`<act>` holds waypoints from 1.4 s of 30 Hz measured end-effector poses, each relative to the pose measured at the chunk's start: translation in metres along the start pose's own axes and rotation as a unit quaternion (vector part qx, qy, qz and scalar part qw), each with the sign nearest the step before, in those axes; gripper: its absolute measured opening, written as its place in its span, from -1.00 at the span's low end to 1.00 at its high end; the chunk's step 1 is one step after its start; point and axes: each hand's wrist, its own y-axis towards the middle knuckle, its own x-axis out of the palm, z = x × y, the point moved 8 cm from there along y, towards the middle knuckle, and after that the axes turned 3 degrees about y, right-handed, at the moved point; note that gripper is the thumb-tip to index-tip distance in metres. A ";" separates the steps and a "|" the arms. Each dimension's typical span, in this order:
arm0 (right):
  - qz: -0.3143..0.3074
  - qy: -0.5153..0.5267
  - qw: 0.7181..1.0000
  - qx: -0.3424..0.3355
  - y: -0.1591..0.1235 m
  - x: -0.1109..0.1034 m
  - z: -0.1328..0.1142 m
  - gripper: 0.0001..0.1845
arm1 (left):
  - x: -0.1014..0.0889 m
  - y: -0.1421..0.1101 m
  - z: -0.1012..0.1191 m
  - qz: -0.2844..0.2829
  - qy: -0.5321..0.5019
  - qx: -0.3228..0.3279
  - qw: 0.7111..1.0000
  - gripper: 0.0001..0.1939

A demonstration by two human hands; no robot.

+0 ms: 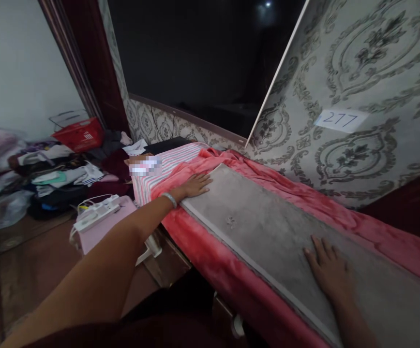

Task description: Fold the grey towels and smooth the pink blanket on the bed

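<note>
A long grey plush mat (253,217) with a pale edge lies flat on a red fleece blanket (210,246), which drapes over a long piece of furniture. My left hand (195,185) rests palm down on the mat's far left end, fingers stretched out. A silvery bangle circles that wrist. Farther right, my right hand (329,270) lies on the mat with its fingers spread. Neither hand grips anything. Beyond my left hand, a striped cloth (181,159) shows from under the red blanket.
A big dark television (202,63) hangs on the patterned wall, beside a paper label (342,120) reading 277. At the left, heaped clothes (61,179) surround a red basket (79,134). A white power strip (97,212) sits on a pink surface (104,232) near my left arm.
</note>
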 end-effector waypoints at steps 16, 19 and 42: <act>0.002 -0.017 1.000 -0.003 -0.001 -0.005 -0.007 -0.20 | 0.014 -0.028 0.076 -0.002 0.055 -0.063 0.997 -0.33; 0.001 -0.022 1.000 0.000 -0.001 -0.007 -0.008 -0.22 | 0.013 -0.042 0.061 0.006 0.066 -0.106 0.992 -0.30; -0.011 -0.048 0.998 0.025 0.004 -0.013 -0.024 -0.36 | 0.002 0.117 0.188 -0.042 0.024 0.068 0.997 -0.33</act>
